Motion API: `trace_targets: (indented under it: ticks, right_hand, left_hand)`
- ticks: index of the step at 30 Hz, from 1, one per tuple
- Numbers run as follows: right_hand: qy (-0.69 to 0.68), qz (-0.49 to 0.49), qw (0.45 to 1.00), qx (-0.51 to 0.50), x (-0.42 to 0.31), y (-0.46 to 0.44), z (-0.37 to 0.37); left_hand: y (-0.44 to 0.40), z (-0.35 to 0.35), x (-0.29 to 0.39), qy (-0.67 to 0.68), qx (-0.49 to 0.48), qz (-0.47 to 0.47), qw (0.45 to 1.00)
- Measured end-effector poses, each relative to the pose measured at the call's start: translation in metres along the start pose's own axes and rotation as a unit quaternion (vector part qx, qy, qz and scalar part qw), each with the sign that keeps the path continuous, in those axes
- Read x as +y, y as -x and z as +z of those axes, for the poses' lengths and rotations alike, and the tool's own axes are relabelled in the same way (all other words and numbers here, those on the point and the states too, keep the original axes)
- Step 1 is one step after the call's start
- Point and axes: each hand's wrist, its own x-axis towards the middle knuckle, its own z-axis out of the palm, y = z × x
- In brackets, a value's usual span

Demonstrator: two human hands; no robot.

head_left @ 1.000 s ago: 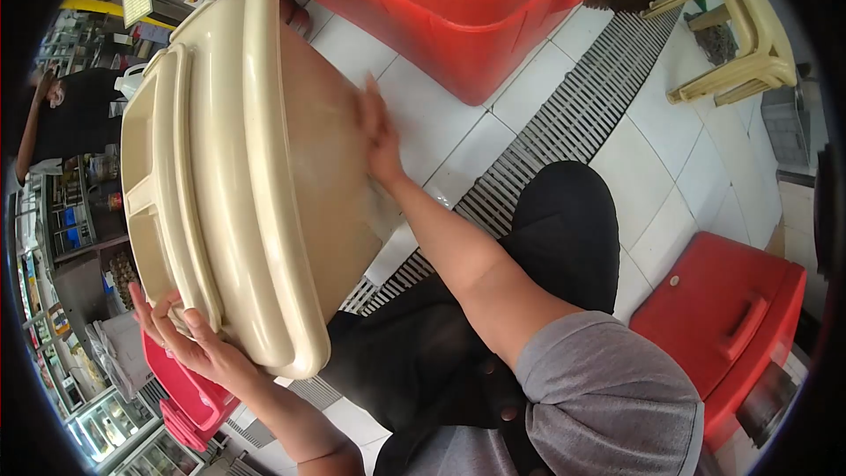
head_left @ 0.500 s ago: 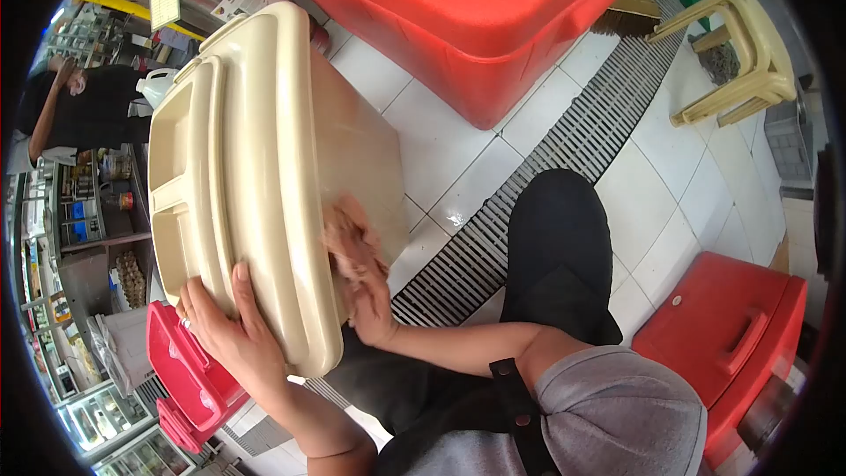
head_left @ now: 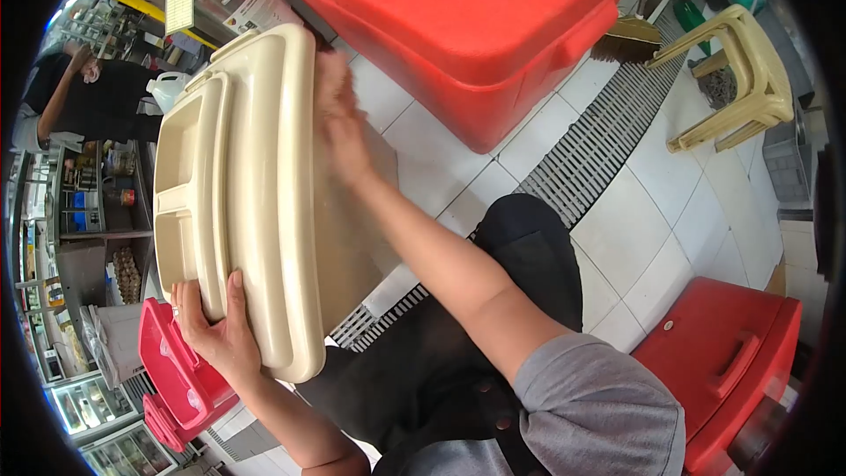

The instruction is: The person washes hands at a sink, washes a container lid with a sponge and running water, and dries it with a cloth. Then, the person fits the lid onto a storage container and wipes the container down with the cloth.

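Note:
A large cream plastic box (head_left: 264, 194) with a ridged lid and two shallow recesses in it stands at the left, tilted in view. My left hand (head_left: 216, 326) rests on the lid's near left part, its fingers apart and the thumb on a ridge. My right hand (head_left: 344, 128) is at the far part of the box's side wall. Its fingers are blurred by motion, and a brownish blurred patch shows at them; whether that is a cloth or only the fingers is unclear.
A big red cooler (head_left: 476, 44) stands ahead, a smaller red one (head_left: 705, 353) at right. A floor grate (head_left: 608, 115), brush (head_left: 627, 40), cream stool (head_left: 758, 79) and pink container (head_left: 189, 379) are around. Another person (head_left: 88, 97) stands at far left.
My right hand has moved from the near part of the box's side to its far part. My left hand stays on the lid. The view has shifted slightly.

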Motion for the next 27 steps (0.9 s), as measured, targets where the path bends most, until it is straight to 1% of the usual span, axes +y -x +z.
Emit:
trace_targets:
  ticks: [1, 2, 3, 4, 5, 6, 7, 8, 9, 10, 12, 13, 14, 15, 16, 17, 18, 19, 20, 21, 22, 23, 24, 25, 26, 27]
  right_hand:
    - [0.057, -0.138, 0.984, 0.092, -0.031, 0.007, 0.019]
    - [0.111, -0.273, 0.938, 0.182, -0.055, 0.021, 0.036]
    - [0.112, -0.279, 0.936, 0.185, -0.051, 0.033, 0.039]
    - [0.083, -0.238, 0.949, 0.192, -0.038, 0.043, 0.039]
    - [0.051, -0.195, 0.96, 0.195, -0.021, 0.045, 0.038]
    - [-0.013, -0.131, 0.971, 0.198, 0.0, 0.042, 0.028]
    - [-0.077, -0.063, 0.975, 0.197, 0.027, 0.041, 0.013]
    - [-0.106, -0.038, 0.965, 0.236, 0.054, 0.04, -0.003]
    - [-0.133, -0.013, 0.952, 0.275, 0.082, 0.038, -0.023]
    - [-0.137, -0.01, 0.952, 0.272, 0.12, 0.036, -0.024]
    - [-0.226, 0.108, 0.928, 0.275, 0.173, 0.019, -0.105]
    - [-0.269, 0.165, 0.909, 0.273, 0.208, 0.016, -0.107]
    - [-0.272, 0.168, 0.909, 0.267, 0.185, 0.006, -0.11]
    - [-0.169, 0.262, 0.937, 0.157, 0.138, -0.003, -0.108]
    - [-0.062, 0.348, 0.934, 0.044, 0.093, -0.011, -0.106]
    - [-0.097, 0.303, 0.948, -0.01, 0.069, -0.026, -0.096]
    - [-0.13, 0.256, 0.956, -0.063, 0.044, -0.041, -0.078]
    - [-0.06, 0.215, 0.973, -0.066, -0.016, -0.045, -0.057]
    - [-0.222, 0.219, 0.941, -0.133, -0.009, -0.075, -0.047]
    - [-0.273, 0.191, 0.925, -0.179, -0.011, -0.101, -0.037]
    - [-0.327, 0.208, 0.909, -0.153, -0.074, -0.08, -0.023]
    - [-0.294, 0.187, 0.932, -0.102, -0.092, -0.077, -0.013]
    - [-0.293, 0.189, 0.932, -0.104, -0.095, -0.071, -0.011]
    - [-0.32, 0.162, 0.928, -0.101, -0.095, -0.063, -0.01]
    - [-0.348, 0.133, 0.923, -0.096, -0.097, -0.059, -0.009]
    - [-0.394, 0.129, 0.901, -0.124, -0.072, -0.065, -0.017]
  left_hand:
    - [0.002, -0.003, -0.006, 0.011, -0.009, -0.001, 1.0]
    - [0.004, -0.006, -0.013, 0.015, -0.009, 0.004, 1.0]
    - [0.007, -0.009, -0.022, 0.015, -0.014, 0.014, 1.0]
    - [0.01, -0.011, -0.028, 0.012, -0.019, 0.023, 0.999]
    - [0.012, -0.012, -0.032, 0.005, 0.004, 0.025, 1.0]
    - [0.01, -0.016, -0.037, 0.002, 0.008, 0.028, 1.0]
    - [0.007, -0.021, -0.043, -0.001, -0.023, 0.064, 0.998]
    - [0.005, -0.027, -0.051, -0.005, -0.055, 0.097, 0.994]
    - [0.005, -0.027, -0.063, -0.016, -0.017, 0.126, 0.992]
    - [0.002, -0.027, -0.073, -0.022, -0.017, 0.124, 0.992]
    - [-0.004, -0.035, -0.094, 0.004, -0.035, 0.161, 0.986]
    - [-0.01, -0.039, -0.104, 0.018, -0.066, 0.168, 0.983]
    - [-0.014, -0.041, -0.118, 0.012, -0.064, 0.167, 0.984]
    - [-0.015, -0.042, -0.136, 0.062, -0.042, 0.141, 0.987]
    - [-0.013, -0.04, -0.148, 0.114, -0.023, 0.116, 0.986]
    - [-0.015, -0.033, -0.15, 0.079, 0.039, 0.119, 0.989]
    - [-0.023, -0.037, -0.148, 0.12, -0.029, 0.11, 0.986]
    - [-0.028, -0.036, -0.151, 0.096, 0.001, 0.114, 0.989]
    - [-0.031, -0.036, -0.155, 0.072, 0.028, 0.117, 0.99]
    - [-0.035, -0.036, -0.159, 0.012, 0.038, 0.104, 0.994]
    - [-0.037, -0.042, -0.166, -0.05, 0.05, 0.092, 0.993]
    - [-0.031, -0.041, -0.194, -0.094, 0.082, -0.024, 0.992]
    - [-0.024, -0.041, -0.211, -0.095, 0.083, -0.027, 0.992]
    - [-0.017, -0.043, -0.221, -0.003, 0.063, -0.102, 0.993]
    - [-0.014, -0.043, -0.231, 0.092, 0.043, -0.173, 0.98]
    - [-0.021, -0.04, -0.188, 0.193, 0.027, -0.268, 0.944]
